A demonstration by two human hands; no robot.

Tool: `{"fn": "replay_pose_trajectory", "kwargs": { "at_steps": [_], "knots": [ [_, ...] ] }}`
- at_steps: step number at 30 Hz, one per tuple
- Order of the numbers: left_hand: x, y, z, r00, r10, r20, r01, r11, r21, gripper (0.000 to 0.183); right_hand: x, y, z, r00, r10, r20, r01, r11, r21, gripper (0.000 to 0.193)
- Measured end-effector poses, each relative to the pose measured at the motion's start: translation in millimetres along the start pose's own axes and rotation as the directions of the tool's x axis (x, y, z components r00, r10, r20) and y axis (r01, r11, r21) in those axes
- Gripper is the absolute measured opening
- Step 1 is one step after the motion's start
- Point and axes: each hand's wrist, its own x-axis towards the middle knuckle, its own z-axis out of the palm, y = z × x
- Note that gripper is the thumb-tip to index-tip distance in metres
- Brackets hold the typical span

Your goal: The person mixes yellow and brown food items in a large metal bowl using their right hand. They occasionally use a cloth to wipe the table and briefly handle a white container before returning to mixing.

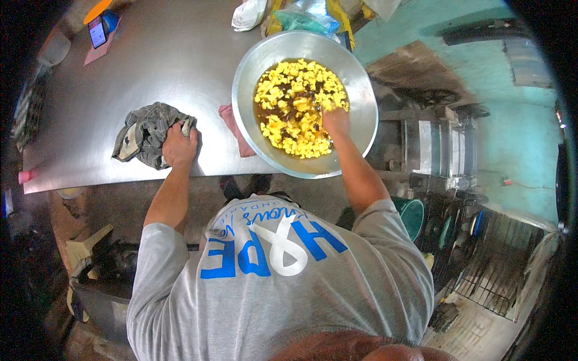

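A crumpled dark grey cloth lies on the metal table, left of the basin. My left hand grips its right side, the fingers curled over the folds. At the table's right stands a wide metal basin holding dark brown liquid. Small, lumpy yellow pieces float thickly over that liquid. My right hand reaches over the basin's near right side and dips in among the pieces. Its fingers are hidden in the mixture, so whether it holds anything does not show.
A pink cloth lies against the basin's left side. Plastic bags are heaped behind the basin. A phone rests at the table's far left. To the right stands metal equipment, with a green container below.
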Motion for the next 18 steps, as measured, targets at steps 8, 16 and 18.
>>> {"fn": "replay_pose_trajectory", "kwargs": {
  "at_steps": [8, 16, 18],
  "knots": [
    [-1, -2, 1, 0.999, 0.031, 0.022, -0.031, 0.999, -0.009, 0.047, -65, -8, 29, 0.925, -0.297, 0.238, 0.34, 0.925, -0.169, 0.029],
    [1, -2, -2, 0.999, 0.004, 0.035, -0.004, 1.0, -0.002, 0.045, -9, -50, 11, 0.982, -0.174, 0.072, 0.177, 0.983, -0.043, 0.03],
    [1, 0, -3, 0.999, 0.0, 0.04, 0.0, 1.0, -0.007, 0.045, -19, -59, 28, 0.963, -0.232, 0.138, 0.26, 0.938, -0.231, 0.031]
  ]
}}
